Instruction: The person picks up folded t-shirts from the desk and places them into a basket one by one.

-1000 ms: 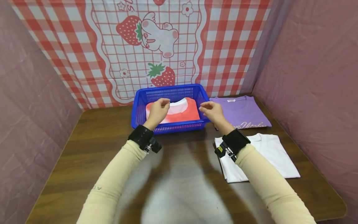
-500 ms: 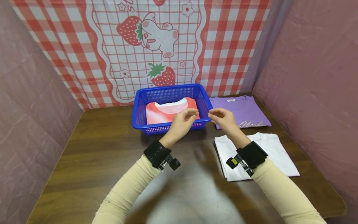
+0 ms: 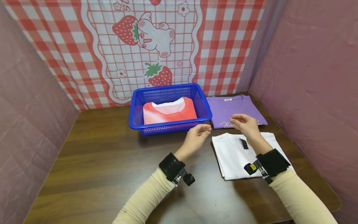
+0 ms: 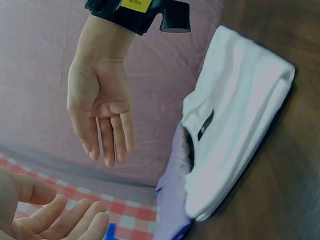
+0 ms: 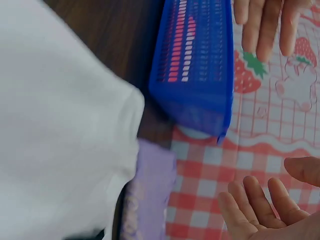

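Head view showed two arms in stretchy cream sleeves (image 3: 145,199), with a wide black band (image 3: 172,166) on each wrist, over a brown wooden table (image 3: 98,161). Near the table's right edge lay a folded white cloth T-shirt (image 3: 232,158) with a black label (image 3: 244,144). It was flat and neat, likely so that it would not crease. Something dark peeked out under one side; I could not tell what it was. The left hand (image 3: 195,137) hung just past the white shirt's far left corner, and the right hand (image 3: 247,126) was over its far side. Both hands held nothing, with loose, slightly bent fingers. They were well apart, which left room between them.

Farther back, a folded purple T-shirt (image 3: 232,109) lay by the table's far right corner. Just beside it, at the far edge, stood a blue plastic basket (image 3: 170,123). Inside was a red, pink and white shirt (image 3: 179,115), folded small, it seemed, to fit between the walls. Behind everything hung a red-and-white checked cloth (image 3: 223,46) with strawberries.
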The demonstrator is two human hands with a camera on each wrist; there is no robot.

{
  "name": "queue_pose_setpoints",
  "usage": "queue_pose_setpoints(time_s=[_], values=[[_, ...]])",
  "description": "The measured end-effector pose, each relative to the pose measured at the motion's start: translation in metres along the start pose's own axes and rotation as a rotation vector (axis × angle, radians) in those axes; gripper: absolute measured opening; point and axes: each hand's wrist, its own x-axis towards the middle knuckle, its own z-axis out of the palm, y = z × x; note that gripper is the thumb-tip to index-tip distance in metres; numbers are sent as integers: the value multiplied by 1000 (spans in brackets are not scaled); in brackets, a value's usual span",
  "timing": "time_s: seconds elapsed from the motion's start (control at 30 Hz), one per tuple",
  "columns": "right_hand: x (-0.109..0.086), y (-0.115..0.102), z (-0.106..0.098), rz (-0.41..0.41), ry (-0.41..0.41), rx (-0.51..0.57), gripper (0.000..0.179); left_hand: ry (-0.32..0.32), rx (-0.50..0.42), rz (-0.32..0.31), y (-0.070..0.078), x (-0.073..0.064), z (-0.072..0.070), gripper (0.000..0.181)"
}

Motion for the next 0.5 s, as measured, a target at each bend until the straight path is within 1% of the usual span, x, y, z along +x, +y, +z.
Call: queue_pose_setpoints(time_s=[0.07, 0.2, 0.23, 0.33, 0.43, 0.5], values=[[-1, 7, -10, 16, 19, -12, 21, 6, -36, -61, -4, -1, 7, 27], [-2, 22, -28, 38, 69, -60, 37, 3, -118, -169, -14, -5, 21, 28], [-2, 26, -33, 48, 82, -92, 41, -1, -136, -193, -16, -6, 24, 28], [-3, 38, -47, 91, 133, -234, 46, -8, -158, -277, -24, -9, 34, 31], [-3, 51, -62, 162, 154, -400, 48, -9, -159, -368, -30, -12, 42, 34], [-4, 61, -72, 219, 153, -488, 51, -20, -169, -437, -34, -13, 46, 37]])
